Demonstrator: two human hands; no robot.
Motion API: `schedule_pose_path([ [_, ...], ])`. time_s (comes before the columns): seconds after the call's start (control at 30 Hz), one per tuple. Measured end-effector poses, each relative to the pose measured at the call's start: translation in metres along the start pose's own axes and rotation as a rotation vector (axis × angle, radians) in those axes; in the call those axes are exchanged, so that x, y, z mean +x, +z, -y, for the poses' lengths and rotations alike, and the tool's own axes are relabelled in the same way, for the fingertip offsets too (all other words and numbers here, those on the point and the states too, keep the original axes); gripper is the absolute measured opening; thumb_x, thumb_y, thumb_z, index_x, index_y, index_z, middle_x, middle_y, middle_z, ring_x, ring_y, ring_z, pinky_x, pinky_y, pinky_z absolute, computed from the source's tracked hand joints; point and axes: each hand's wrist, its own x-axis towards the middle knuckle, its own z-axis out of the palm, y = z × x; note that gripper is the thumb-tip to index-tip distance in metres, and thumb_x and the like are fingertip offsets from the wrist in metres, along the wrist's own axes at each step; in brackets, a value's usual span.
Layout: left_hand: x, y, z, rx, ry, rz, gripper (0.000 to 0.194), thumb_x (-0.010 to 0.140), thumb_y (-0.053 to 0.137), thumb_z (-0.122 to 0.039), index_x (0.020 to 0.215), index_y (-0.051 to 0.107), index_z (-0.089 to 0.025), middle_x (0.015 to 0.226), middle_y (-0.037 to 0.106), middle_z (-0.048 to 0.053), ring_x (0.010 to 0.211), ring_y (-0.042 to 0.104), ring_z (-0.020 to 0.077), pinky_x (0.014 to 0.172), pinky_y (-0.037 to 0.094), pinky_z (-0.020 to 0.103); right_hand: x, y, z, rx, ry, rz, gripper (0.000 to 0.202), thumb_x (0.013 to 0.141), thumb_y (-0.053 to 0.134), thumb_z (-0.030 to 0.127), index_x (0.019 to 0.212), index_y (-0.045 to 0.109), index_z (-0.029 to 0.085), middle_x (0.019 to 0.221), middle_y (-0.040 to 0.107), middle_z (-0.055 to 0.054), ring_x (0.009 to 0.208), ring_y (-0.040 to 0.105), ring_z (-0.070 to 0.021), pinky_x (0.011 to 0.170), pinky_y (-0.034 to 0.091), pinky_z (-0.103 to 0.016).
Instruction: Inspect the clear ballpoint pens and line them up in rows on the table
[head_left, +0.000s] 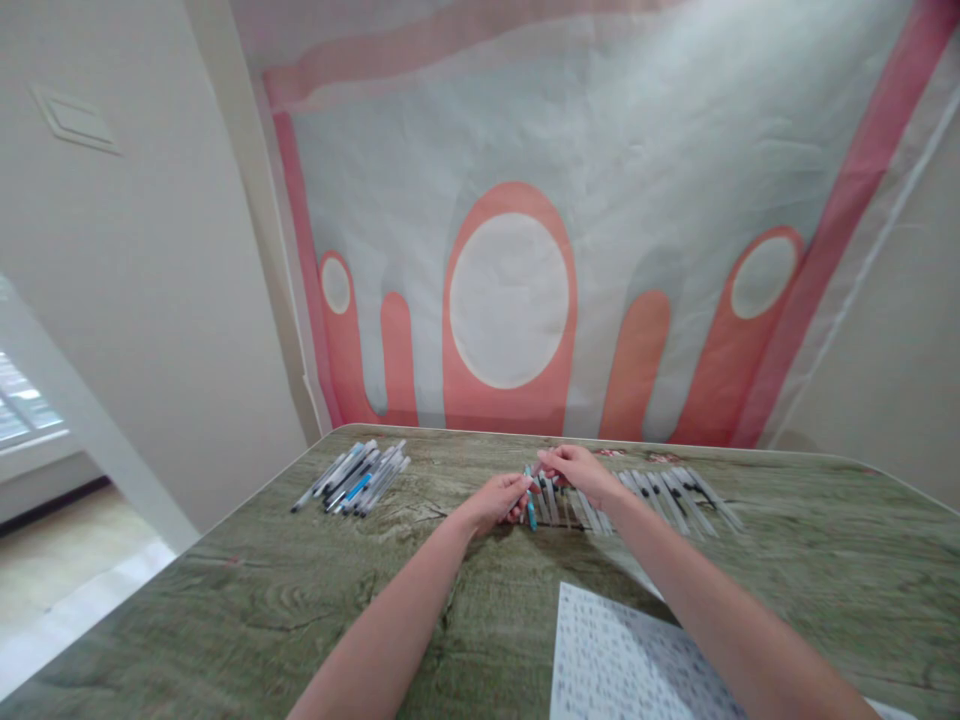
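My left hand (pixel 500 502) and my right hand (pixel 580 474) meet near the middle of the table, above the left end of a row of pens (pixel 679 497). Between them is a slim pen (pixel 533 472), its lower part in the closed fingers of my left hand. Thumb and fingertips of my right hand pinch its upper end. A teal pen (pixel 532 512) lies on the table just beside my left fingertips. Part of the row is hidden under my right hand and forearm. A loose pile of pens (pixel 352 480), one bright blue, lies on the left.
The wood-patterned table (pixel 247 590) reaches back to a wall covering (pixel 622 200) with red and white shapes. A sheet of paper covered in small marks (pixel 622 650) lies at the front, partly under my right forearm.
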Motion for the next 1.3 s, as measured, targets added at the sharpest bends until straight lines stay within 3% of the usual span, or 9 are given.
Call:
schedule_pose_path([
  [0.3,-0.001,-0.007,-0.003,-0.166,-0.078,0.115,0.043,0.073,0.046,-0.049,0.090,0.053,-0.010,0.056,0.038,-0.005,0.038,0.026,0.0005,0.037,0.016,0.015,-0.002,0.002,0.006,0.160,-0.028,0.097,0.022,0.069,0.056,0.034,0.080,0.059,0.016,0.079,0.062,-0.004,0.068,0.054,-0.0097,0.053,0.041,-0.017],
  [0.43,-0.004,-0.008,-0.006,-0.250,-0.066,0.176,0.039,0.076,0.045,-0.044,0.091,0.052,-0.009,0.056,0.035,-0.006,0.036,0.020,-0.0004,0.036,0.012,0.015,-0.003,0.005,0.004,0.193,-0.004,0.112,0.027,0.070,0.055,0.039,0.086,0.057,0.018,0.091,0.062,-0.005,0.069,0.055,-0.0103,0.052,0.042,-0.018],
  [0.6,-0.005,-0.006,-0.007,-0.269,-0.003,0.205,0.030,0.076,0.048,-0.041,0.085,0.049,-0.013,0.055,0.037,-0.006,0.034,0.018,-0.0006,0.034,0.009,0.015,-0.004,0.008,0.001,0.042,0.016,0.018,0.037,0.066,0.055,0.051,0.072,0.056,0.014,0.073,0.063,-0.006,0.060,0.054,-0.0101,0.045,0.038,-0.017],
  [0.73,-0.003,-0.006,-0.005,-0.270,0.007,0.190,0.026,0.074,0.050,-0.040,0.079,0.042,-0.016,0.056,0.039,-0.006,0.033,0.020,-0.0007,0.033,0.009,0.014,-0.001,0.006,-0.001,0.079,-0.023,0.044,0.032,0.064,0.061,0.044,0.071,0.055,0.014,0.067,0.062,-0.004,0.059,0.053,-0.0099,0.048,0.037,-0.018],
  [1.1,-0.002,-0.011,0.000,-0.288,-0.027,0.182,0.027,0.075,0.049,-0.041,0.083,0.043,-0.016,0.057,0.042,-0.005,0.033,0.028,-0.0001,0.033,0.012,0.012,0.000,-0.002,0.002,0.383,-0.023,0.172,0.028,0.063,0.064,0.028,0.088,0.059,0.018,0.086,0.062,-0.004,0.072,0.057,-0.0114,0.058,0.040,-0.021],
  [1.3,-0.002,-0.011,0.000,-0.230,-0.028,0.131,0.030,0.076,0.048,-0.038,0.096,0.045,-0.016,0.055,0.044,-0.005,0.033,0.031,0.0008,0.033,0.018,0.013,0.007,-0.010,-0.002,0.353,-0.054,0.089,0.027,0.064,0.063,0.028,0.090,0.059,0.020,0.092,0.062,-0.004,0.076,0.057,-0.0119,0.058,0.041,-0.021],
])
